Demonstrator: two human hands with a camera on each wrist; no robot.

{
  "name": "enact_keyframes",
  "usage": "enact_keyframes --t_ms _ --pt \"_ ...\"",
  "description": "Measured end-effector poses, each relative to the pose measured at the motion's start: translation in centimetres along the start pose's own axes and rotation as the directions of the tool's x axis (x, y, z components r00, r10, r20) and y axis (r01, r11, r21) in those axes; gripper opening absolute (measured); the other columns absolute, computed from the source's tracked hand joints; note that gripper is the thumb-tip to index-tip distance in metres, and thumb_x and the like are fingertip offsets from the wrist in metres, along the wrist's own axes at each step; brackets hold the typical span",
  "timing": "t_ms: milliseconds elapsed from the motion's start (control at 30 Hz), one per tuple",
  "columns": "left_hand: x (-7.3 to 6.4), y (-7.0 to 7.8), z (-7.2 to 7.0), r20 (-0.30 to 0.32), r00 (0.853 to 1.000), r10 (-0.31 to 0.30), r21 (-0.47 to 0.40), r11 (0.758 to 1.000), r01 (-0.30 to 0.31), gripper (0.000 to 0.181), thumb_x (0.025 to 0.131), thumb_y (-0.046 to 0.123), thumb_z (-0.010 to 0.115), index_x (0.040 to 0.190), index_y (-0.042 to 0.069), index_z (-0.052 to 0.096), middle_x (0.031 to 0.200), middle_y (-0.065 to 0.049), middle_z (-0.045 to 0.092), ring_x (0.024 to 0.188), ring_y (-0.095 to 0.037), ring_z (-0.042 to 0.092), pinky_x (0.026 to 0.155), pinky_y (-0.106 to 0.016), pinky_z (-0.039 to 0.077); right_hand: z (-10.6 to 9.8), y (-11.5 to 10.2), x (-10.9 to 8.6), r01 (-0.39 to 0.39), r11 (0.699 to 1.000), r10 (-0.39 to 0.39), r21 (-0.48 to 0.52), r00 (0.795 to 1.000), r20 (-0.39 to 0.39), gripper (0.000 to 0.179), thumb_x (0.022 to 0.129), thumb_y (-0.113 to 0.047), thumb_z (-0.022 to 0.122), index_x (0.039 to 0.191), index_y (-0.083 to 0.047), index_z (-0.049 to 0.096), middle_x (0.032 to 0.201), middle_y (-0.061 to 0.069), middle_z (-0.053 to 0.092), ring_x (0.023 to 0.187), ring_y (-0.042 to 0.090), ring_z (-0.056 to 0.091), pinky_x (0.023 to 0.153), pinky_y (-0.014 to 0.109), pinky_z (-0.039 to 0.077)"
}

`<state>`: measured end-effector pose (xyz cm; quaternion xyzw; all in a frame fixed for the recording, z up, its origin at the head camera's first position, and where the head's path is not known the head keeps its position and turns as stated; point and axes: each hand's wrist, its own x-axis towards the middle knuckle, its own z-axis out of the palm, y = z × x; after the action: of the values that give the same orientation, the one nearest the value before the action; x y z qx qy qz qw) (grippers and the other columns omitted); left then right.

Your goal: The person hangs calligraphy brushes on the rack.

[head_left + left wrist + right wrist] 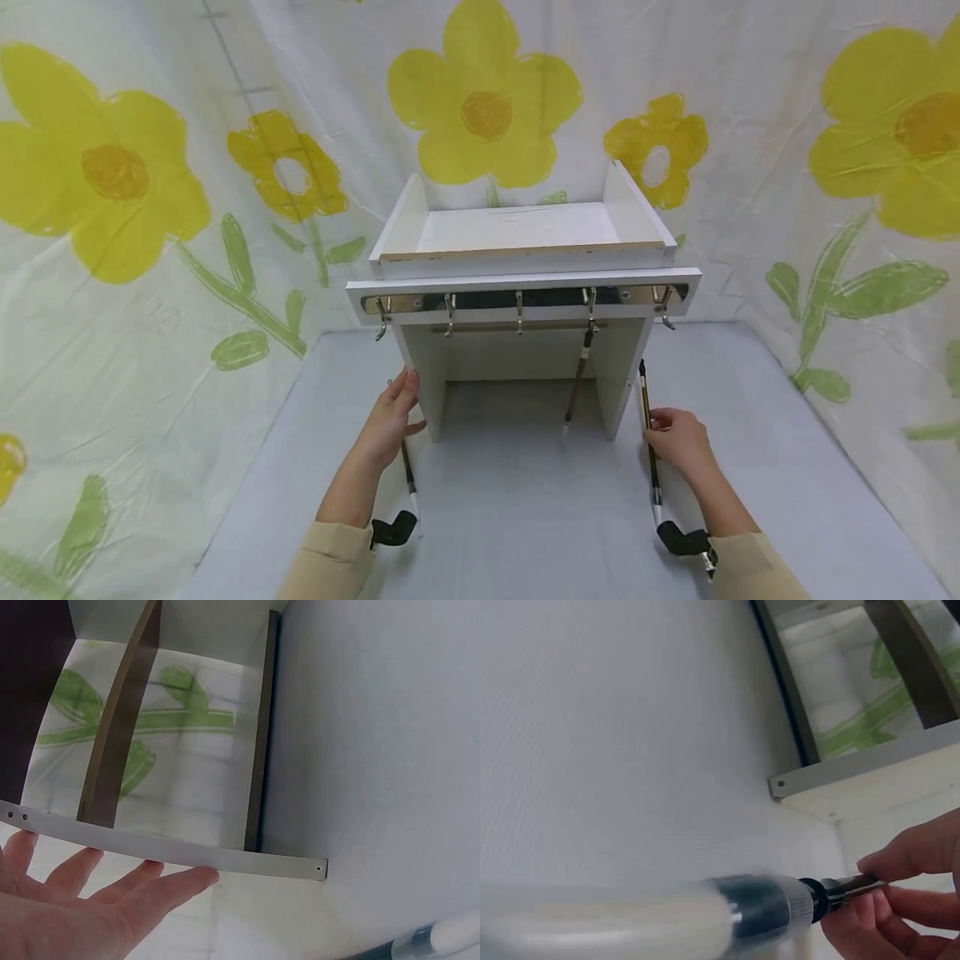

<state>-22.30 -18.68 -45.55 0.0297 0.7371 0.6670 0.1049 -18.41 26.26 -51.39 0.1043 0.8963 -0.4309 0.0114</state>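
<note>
Currently left hand (386, 423) spread against shelf (517, 278), right hand (681, 437) pinching one brush (654, 471) of three.

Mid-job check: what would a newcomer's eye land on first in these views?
Probably the big yellow flower on the backdrop, behind the white shelf. Next, the hanging brush under the shelf's metal hook strip, at the second hook from the right. Then, right of the shelf, the right hand pinching another brush.

The shelf (517, 265) is white, the backdrop (352, 83) yellow-flowered.
</note>
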Motion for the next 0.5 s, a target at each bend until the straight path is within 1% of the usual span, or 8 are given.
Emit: enact_keyframes --t_ms 167,233,367,500 --pt "-0.1 0.1 0.0 0.006 1.0 0.002 0.0 1.0 -0.002 0.075 0.105 0.059 0.036 0.164 0.018 0.012 0.17 -0.014 0.011 0.153 -0.043 0.019 0.108 -0.067 0.038 -0.2 -0.4 -0.4 0.002 0.996 -0.004 0.093 1.0 0.023 0.045 0.094 -0.002 0.062 0.134 0.013 0.05 0.115 0.031 0.063 0.087 0.031 0.072 0.061 0.033 0.063" --pt "-0.1 0.0 -0.1 0.007 1.0 0.002 -0.003 1.0 -0.002 0.075 0.105 0.059 0.036 0.164 0.019 0.013 0.17 -0.014 0.011 0.153 -0.042 0.019 0.109 -0.067 0.038 -0.4 -0.5 -0.6 0.002 0.994 -0.005 0.111 1.0 0.027 0.046 0.094 -0.001 0.061 0.136 0.013 0.048 0.116 0.032 0.064 0.09 0.032 0.072 0.062 0.034 0.063" --pt "0.0 -0.1 -0.1 0.008 1.0 0.005 -0.003 1.0 -0.005 0.075 0.105 0.059 0.036 0.164 0.019 0.012 0.169 -0.014 0.012 0.153 -0.042 0.019 0.109 -0.067 0.037 -0.7 -0.8 -0.8 0.0 0.989 -0.006 0.148 0.999 0.039 0.048 0.095 0.0 0.058 0.139 0.013 0.044 0.115 0.032 0.067 0.092 0.033 0.074 0.064 0.036 0.063" --pt "0.0 -0.1 -0.1 0.014 1.0 0.008 -0.001 1.0 -0.008 0.075 0.105 0.058 0.035 0.164 0.019 0.012 0.169 -0.014 0.011 0.153 -0.043 0.019 0.109 -0.067 0.037 -1.1 -1.0 -1.0 0.005 0.986 -0.01 0.166 0.999 0.03 0.054 0.096 0.0 0.056 0.146 0.011 0.038 0.116 0.031 0.068 0.093 0.034 0.074 0.066 0.036 0.064"
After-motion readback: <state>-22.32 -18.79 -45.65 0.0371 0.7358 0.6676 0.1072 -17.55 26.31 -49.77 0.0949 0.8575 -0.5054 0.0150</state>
